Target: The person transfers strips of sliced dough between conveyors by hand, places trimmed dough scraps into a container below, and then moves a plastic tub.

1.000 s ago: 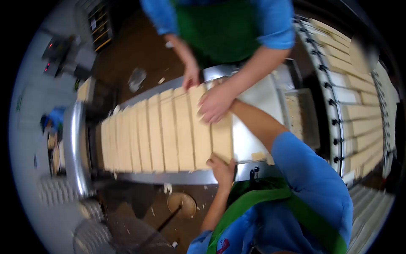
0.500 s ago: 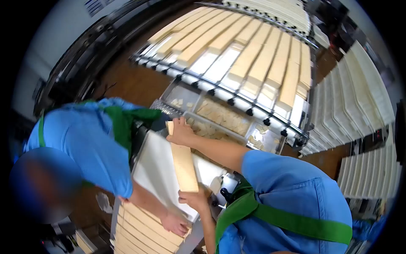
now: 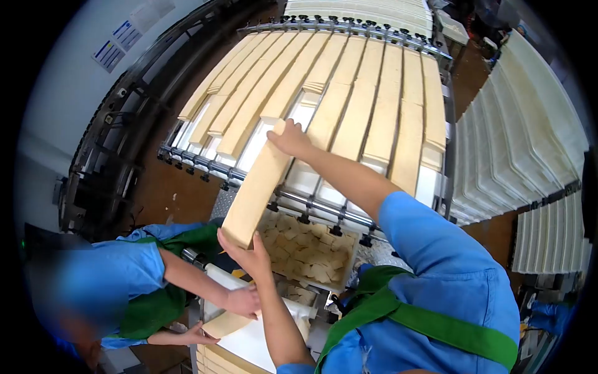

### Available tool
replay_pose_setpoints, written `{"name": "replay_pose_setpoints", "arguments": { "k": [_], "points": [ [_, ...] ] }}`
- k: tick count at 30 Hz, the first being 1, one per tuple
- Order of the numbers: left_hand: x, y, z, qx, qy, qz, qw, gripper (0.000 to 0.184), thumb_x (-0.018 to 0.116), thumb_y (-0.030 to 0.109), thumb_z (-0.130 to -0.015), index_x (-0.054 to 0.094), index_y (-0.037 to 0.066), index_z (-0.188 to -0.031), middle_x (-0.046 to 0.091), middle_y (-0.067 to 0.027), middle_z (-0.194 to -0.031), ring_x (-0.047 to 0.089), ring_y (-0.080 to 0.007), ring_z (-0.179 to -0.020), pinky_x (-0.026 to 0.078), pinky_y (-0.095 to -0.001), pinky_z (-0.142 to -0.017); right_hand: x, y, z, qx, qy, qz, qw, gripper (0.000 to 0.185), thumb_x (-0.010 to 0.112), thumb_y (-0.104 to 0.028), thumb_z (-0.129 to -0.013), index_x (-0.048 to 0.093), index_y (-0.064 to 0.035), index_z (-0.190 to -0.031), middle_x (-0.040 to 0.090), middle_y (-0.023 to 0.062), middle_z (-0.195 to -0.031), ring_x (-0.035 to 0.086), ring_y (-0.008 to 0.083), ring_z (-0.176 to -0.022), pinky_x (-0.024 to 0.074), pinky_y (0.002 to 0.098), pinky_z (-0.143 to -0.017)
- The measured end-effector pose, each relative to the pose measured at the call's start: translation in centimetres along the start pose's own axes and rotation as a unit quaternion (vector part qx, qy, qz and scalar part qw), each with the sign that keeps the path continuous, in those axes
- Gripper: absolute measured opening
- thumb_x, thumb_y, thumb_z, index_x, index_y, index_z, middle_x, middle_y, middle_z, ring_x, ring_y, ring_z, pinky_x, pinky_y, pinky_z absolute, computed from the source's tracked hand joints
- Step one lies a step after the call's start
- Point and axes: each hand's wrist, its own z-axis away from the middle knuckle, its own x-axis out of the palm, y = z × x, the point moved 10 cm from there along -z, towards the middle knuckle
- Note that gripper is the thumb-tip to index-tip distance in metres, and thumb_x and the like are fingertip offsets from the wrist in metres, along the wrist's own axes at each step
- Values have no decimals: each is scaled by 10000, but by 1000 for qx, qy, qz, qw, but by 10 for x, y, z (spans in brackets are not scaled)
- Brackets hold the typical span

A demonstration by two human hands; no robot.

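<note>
A long pale-yellow slab (image 3: 256, 190) slants between my two hands, over the near edge of the roller-framed table (image 3: 293, 187). My right hand (image 3: 290, 138) grips its far end, beside other slabs lying in rows (image 3: 339, 93). At the near end, the fingers and thumb of my left hand (image 3: 249, 257) hold the slab's lower corner. Below my left hand, a co-worker's hands (image 3: 243, 301) hold a shorter-looking pale slab (image 3: 225, 321) on a white work surface (image 3: 261, 343). Part of that slab is hidden by the co-worker's hand.
A bin of pale scraps (image 3: 305, 252) sits under the table's near edge. Stacked white trays (image 3: 517, 131) stand to the right. The co-worker's blue sleeve (image 3: 140, 268) is at the lower left. More slabs (image 3: 218, 361) lie at the bottom edge.
My hands have moved from above the white surface up to the slab table. A slab is in them in both frames; whether it is the same one, I cannot tell. The co-worker's hands now hold a slab.
</note>
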Motion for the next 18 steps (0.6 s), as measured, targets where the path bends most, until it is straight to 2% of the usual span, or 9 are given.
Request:
{"name": "replay_pose_setpoints", "arguments": {
  "k": [2, 3, 5, 7, 10, 13, 15, 16, 18],
  "points": [
    [19, -11, -22, -39, -41, 24, 998, 817, 700, 78, -785, 220, -14, -1440, 329, -253, -1435, 357, -360, -1311, 273, -412, -1087, -4, 5, -27, -35, -51, 253, 965, 753, 467, -555, -804, 442, -8, -1321, 504, 224, -1263, 442, 376, -1207, 333, 447, -1023],
    [34, -21, -28, -79, -89, 58, 991, 828, 704, 67, -792, 205, -6, -1449, 360, -245, -1430, 406, -331, -1290, 317, -389, -1067, -8, 12, -40, -34, -55, 246, 967, 753, 467, -555, -804, 442, -8, -1321, 504, 224, -1263, 442, 376, -1207, 333, 447, -1023],
    [52, -32, -36, -112, -124, 123, 978, 838, 701, 43, -794, 191, 6, -1457, 375, -240, -1426, 433, -304, -1267, 349, -369, -1043, -10, 21, -66, -43, -83, 303, 948, 718, 386, -553, -842, 504, -10, -1297, 522, 200, -1286, 358, 332, -1269, 209, 422, -1066],
    [70, -37, -40, -157, -166, 192, 954, 860, 683, -44, -790, 164, 28, -1472, 391, -227, -1424, 470, -241, -1226, 399, -317, -996, -14, 21, -89, -40, -77, 317, 945, 692, 386, -532, -851, 517, -12, -1288, 512, 191, -1305, 349, 320, -1270, 191, 424, -1063],
    [89, -37, -44, -169, -185, 218, 943, 876, 690, -49, -787, 151, 26, -1473, 398, -235, -1415, 469, -243, -1226, 394, -315, -996, -24, 20, -108, -32, -62, 326, 943, 658, 382, -511, -864, 552, -14, -1260, 506, 184, -1315, 342, 318, -1270, 172, 424, -1066],
    [107, -38, -44, -155, -197, 176, 952, 851, 679, -60, -792, 161, 3, -1464, 396, -244, -1411, 474, -250, -1222, 381, -310, -1008, -28, 22, -115, -19, -109, 306, 946, 662, 373, -477, -868, 501, 5, -1304, 490, 187, -1331, 337, 315, -1275, 182, 407, -1064],
    [117, -36, -46, -156, -197, 171, 953, 842, 675, -64, -792, 167, -7, -1460, 396, -246, -1409, 474, -250, -1223, 376, -309, -1013, -24, 39, -143, 7, -23, 301, 953, 653, 302, -444, -904, 466, 43, -1308, 464, 203, -1362, 384, 328, -1255, 225, 416, -1057],
    [123, -36, -47, -165, -199, 173, 950, 832, 671, -67, -793, 171, -21, -1456, 393, -242, -1410, 470, -250, -1227, 373, -310, -1018, -20, 44, -148, 9, -23, 300, 954, 653, 302, -444, -904, 466, 43, -1308, 464, 203, -1362, 384, 328, -1255, 225, 416, -1057],
    [132, -36, -48, -175, -203, 172, 948, 821, 667, -69, -795, 175, -34, -1451, 391, -239, -1411, 466, -250, -1232, 369, -311, -1023, -34, 39, -153, -19, 92, 329, 940, 603, 311, -386, -907, 461, 45, -1301, 425, 213, -1382, 378, 309, -1254, 220, 431, -1053]
  ]
}}
